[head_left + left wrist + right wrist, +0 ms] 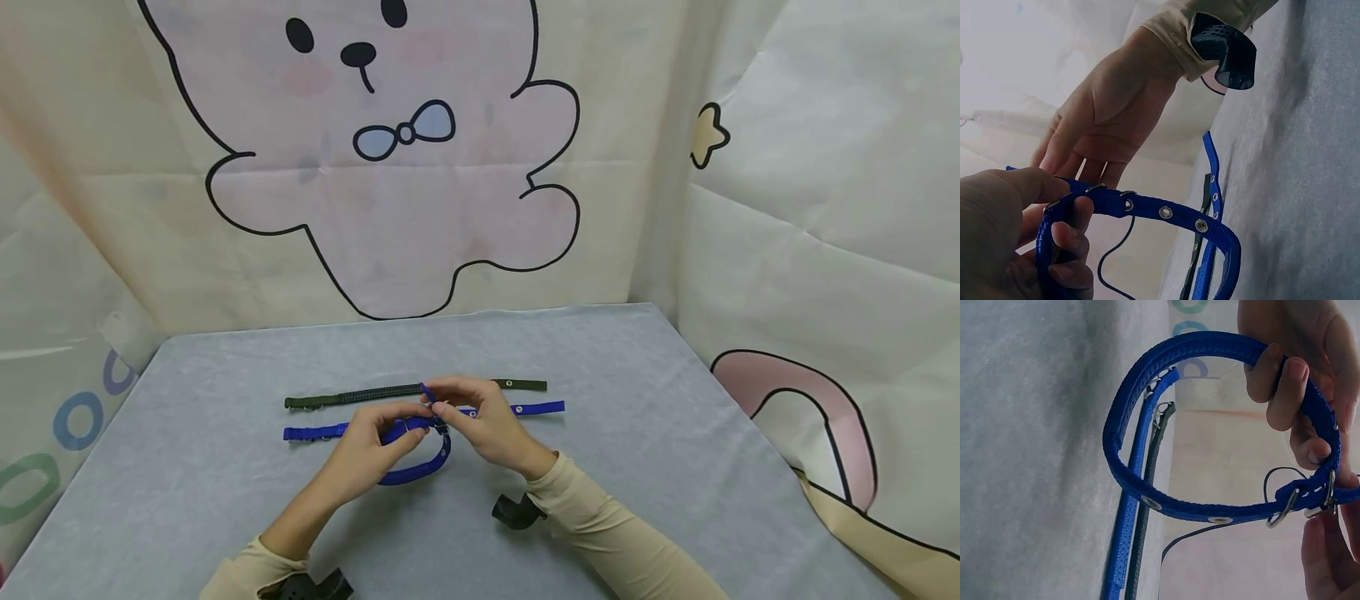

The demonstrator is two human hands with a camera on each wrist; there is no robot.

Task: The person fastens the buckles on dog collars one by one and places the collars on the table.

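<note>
Blue collar [1113, 434] loops above the table [217, 392]; I have left grip [367, 446] curled round it, right grip [483, 421] pinching it near its buckle [1331, 487].

This looks like a fabric-walled booth [645, 275]: a cartoon-printed backdrop [390, 217] beyond the fingers [459, 386], patterned sheets [825, 208] either side, a grey-covered table [225, 450] below.

Downward head view, wrist closeups, seemingly sideways

The head view is evenly bright; both wrist views look dimmer.
</note>
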